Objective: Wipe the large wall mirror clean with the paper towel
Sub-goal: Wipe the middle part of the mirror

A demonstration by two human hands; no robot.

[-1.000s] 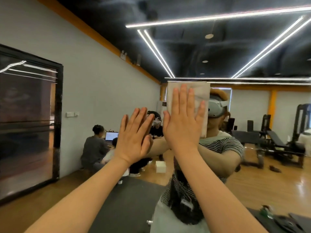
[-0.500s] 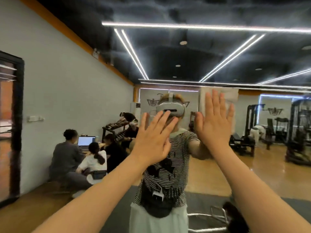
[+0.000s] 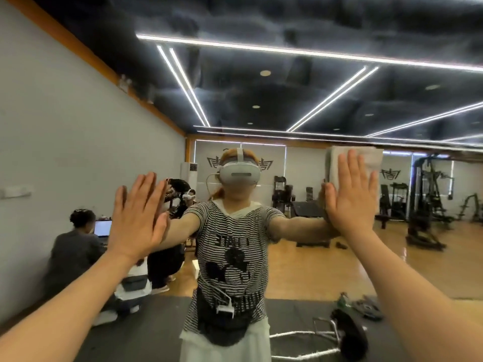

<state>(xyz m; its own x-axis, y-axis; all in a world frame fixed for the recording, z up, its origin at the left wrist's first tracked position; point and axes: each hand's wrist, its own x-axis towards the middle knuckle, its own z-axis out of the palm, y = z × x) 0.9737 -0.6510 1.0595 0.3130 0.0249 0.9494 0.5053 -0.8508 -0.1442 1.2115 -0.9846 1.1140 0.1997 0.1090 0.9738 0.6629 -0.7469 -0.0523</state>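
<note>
Head view: the large wall mirror (image 3: 300, 257) fills nearly the whole frame, and the gym room is seen reflected in it. The paper towel (image 3: 371, 159) is found at about two o'clock from the frame's centre, pressed flat against the glass under the right hand (image 3: 351, 195). The fingers of that hand are held straight and spread, palm toward the glass; the towel is not pinched or curled around but pinned by flat pressure alone, and its upper edge is seen above the fingertips. The left hand (image 3: 137, 218) is seen at about nine o'clock, likewise flat and wide, with nothing held; it appears to be laid against the glass, its reflection meeting it.

The wiping is judged to be under way, though how much of the glass has been covered cannot be told.

Several risks are judged from here. Since the towel is only pinned, it could be dropped or left behind if pressure were eased during a stroke. It could also be bunched or folded by dragging. Fresh prints could be left by the bare left palm, and the far edges of so wide a surface could be missed.
</note>
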